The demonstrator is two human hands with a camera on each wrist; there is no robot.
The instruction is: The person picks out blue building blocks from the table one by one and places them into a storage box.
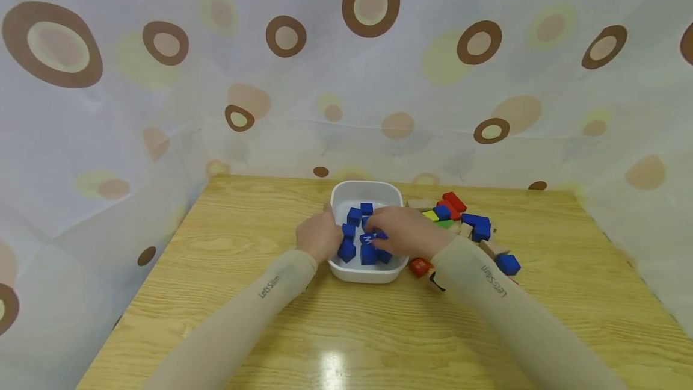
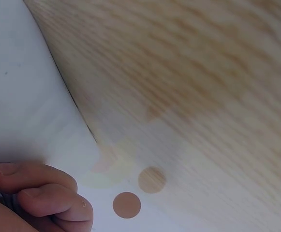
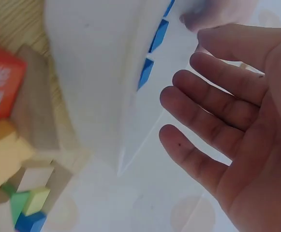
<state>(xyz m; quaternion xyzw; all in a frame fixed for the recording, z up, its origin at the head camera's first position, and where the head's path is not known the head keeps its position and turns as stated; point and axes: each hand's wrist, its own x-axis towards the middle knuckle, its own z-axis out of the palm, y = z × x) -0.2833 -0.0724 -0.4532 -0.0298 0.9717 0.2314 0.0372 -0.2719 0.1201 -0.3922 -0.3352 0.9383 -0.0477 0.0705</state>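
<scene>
A white plastic tub sits on the table, with several blue cube blocks spread over its floor. My left hand grips the tub's left rim; its curled fingers show against the white wall in the left wrist view. Over the right side of the tub reaches my right hand, above the blue blocks. In the right wrist view its fingers are spread and loosely bent, with nothing held in them. One blue block under this hand bears a white letter.
Right of the tub lies a loose pile of blocks: red pieces, a blue piece, yellow, green and plain wooden ones. A red block with white print lies near the tub's front right corner. A patterned curtain hangs behind the wooden table.
</scene>
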